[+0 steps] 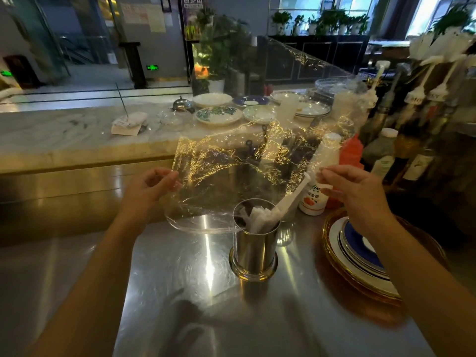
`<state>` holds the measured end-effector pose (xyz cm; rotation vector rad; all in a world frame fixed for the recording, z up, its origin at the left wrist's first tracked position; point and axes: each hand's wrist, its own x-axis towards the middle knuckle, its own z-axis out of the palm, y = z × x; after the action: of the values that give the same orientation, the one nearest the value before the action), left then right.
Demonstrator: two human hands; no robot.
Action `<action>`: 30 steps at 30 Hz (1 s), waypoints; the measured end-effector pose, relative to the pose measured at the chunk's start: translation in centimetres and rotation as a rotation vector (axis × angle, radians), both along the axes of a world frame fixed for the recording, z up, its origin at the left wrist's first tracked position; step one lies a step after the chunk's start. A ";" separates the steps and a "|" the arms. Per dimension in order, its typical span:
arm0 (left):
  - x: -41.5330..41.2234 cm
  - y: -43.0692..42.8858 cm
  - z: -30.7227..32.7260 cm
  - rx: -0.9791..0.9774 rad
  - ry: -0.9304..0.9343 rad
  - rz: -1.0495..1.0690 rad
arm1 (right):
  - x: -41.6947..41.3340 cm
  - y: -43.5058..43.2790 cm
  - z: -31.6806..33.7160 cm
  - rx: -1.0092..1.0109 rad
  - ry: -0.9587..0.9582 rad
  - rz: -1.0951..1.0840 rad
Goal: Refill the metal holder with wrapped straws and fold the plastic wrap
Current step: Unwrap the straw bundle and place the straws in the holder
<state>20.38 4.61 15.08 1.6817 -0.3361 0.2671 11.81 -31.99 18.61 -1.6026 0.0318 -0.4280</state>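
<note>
The person is holding the clear plastic wrap (239,163) stretched in the air above the steel counter (185,266), so the folding step is judged to be under way. The left hand (152,186) is pinching the sheet's left edge between thumb and closed fingers; the right hand (353,191) is pinching the right edge the same way, the other fingers curling loosely. To fold it well, the person is best keeping both pinches near matching corners, holding the sheet taut, and bringing edge to edge evenly, since the film looks limp and likely to cling to itself.

The wrap is transparent and heavily creased, catching golden glints; its lower edge is sagging in a curve just beside the rim of the metal holder (253,251). The holder is standing upright on the counter, near a stack of blue-and-white plates (360,251), with paper-wrapped straws (268,215) already leaning inside it.
</note>
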 end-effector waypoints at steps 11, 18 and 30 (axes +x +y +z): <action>0.1 0.1 0.1 -0.058 0.010 0.085 | 1.4 1.5 3.6 -0.123 -0.102 -0.024; -0.4 1.9 0.2 -0.128 0.032 0.142 | 2.6 4.1 6.4 -0.100 -0.143 0.099; -1.6 3.2 0.7 -0.098 0.012 0.131 | 3.3 5.3 6.2 -0.184 -0.182 0.106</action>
<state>18.82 7.77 15.75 1.6098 -0.2006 0.3655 15.07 -26.66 24.85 -1.7305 -0.2364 -0.5037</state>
